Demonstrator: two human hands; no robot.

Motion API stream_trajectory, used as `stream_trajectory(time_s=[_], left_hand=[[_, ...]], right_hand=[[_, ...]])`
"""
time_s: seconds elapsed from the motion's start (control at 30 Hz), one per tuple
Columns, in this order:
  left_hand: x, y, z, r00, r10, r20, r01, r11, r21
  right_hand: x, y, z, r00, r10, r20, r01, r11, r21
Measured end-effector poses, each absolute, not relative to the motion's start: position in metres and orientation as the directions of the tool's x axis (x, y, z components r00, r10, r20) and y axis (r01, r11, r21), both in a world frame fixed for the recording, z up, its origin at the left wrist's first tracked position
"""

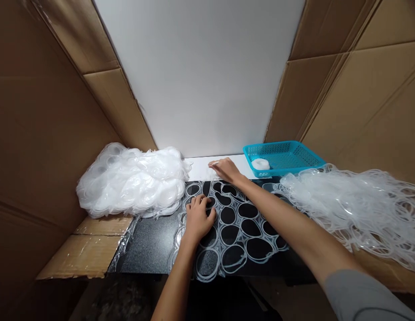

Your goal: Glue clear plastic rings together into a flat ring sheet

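1. While the left hand (197, 219) lies flat, palm down, its fingers (202, 203) are spread loosely and press on the translucent plastic sheet of punched-out round holes (239, 232), grasping nothing.
2. The right hand (226, 169) reaches further back, to the sheet's far edge. Its fingers (214, 165) are stretched out and nearly flat, the tips at the line where the sheet ends; whether they pinch that edge I cannot tell.
3. The sheet lies spread on the black speckled work surface (154, 245), running from its near edge to its far edge, under both hands. The left hand sits on the sheet's left part, the right at its far end.
4. At the surface's far left corner rests a heap of white translucent plastic pieces (130, 180), just beside the sheet.
5. Along the right edge sprawls a pile of tangled clear plastic ring webbing (354, 203), touching the sheet.
6. At the far right corner stands a turquoise plastic mesh basket (288, 154) holding a white round lid (260, 163).
7. Brown cardboard panels (43, 111) wall both sides; a white board (201, 71) closes the back.
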State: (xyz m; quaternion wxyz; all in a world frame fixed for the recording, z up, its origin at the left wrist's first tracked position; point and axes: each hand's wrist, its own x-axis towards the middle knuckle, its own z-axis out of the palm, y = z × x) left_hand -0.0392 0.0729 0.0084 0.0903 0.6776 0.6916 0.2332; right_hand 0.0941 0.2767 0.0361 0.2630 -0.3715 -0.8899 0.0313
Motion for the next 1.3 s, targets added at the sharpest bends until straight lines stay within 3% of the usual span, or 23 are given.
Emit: stream_trajectory(time_s=[0.13, 0.33, 0.53, 0.7, 0.87, 0.97, 1.03, 1.1, 1.3], left_hand=[[-0.045, 0.073, 0.008, -0.047, 0.982, 0.184, 0.893, -0.041, 0.448], [-0.063, 0.062, 0.005, 0.103, 0.986, 0.132, 0.896, -0.15, 0.417], [-0.065, 0.057, 0.006, 0.103, 0.984, 0.142, 0.898, -0.153, 0.412], [-0.066, 0.058, 0.004, 0.119, 0.98, 0.158, 0.899, -0.174, 0.402], [-0.065, 0.056, 0.004, 0.116, 0.974, 0.196, 0.894, -0.188, 0.407], [-0.065, 0.055, 0.005, 0.092, 0.959, 0.268, 0.876, -0.206, 0.437], [-0.065, 0.053, 0.005, 0.066, 0.948, 0.31, 0.872, -0.206, 0.444], [-0.066, 0.052, 0.005, 0.046, 0.944, 0.326, 0.876, -0.195, 0.441], [-0.067, 0.05, 0.007, 0.038, 0.943, 0.329, 0.871, -0.193, 0.453]], right_hand=[[0.099, 0.283, 0.052, -0.508, 0.725, 0.464, 0.688, 0.666, -0.288], [0.107, 0.237, 0.035, -0.62, 0.585, 0.522, 0.49, 0.809, -0.324], [0.122, 0.25, 0.033, -0.285, 0.794, 0.537, 0.577, 0.589, -0.566], [0.136, 0.262, 0.031, -0.234, 0.786, 0.573, 0.603, 0.579, -0.548], [0.156, 0.265, 0.042, -0.052, 0.825, 0.563, 0.579, 0.485, -0.656], [0.152, 0.244, 0.043, -0.301, 0.798, 0.523, 0.432, 0.603, -0.671], [0.139, 0.221, 0.037, -0.555, 0.685, 0.471, 0.305, 0.695, -0.652], [0.125, 0.198, 0.026, -0.691, 0.597, 0.408, 0.228, 0.715, -0.661], [0.104, 0.172, 0.001, -0.649, 0.686, 0.33, 0.228, 0.588, -0.776]])
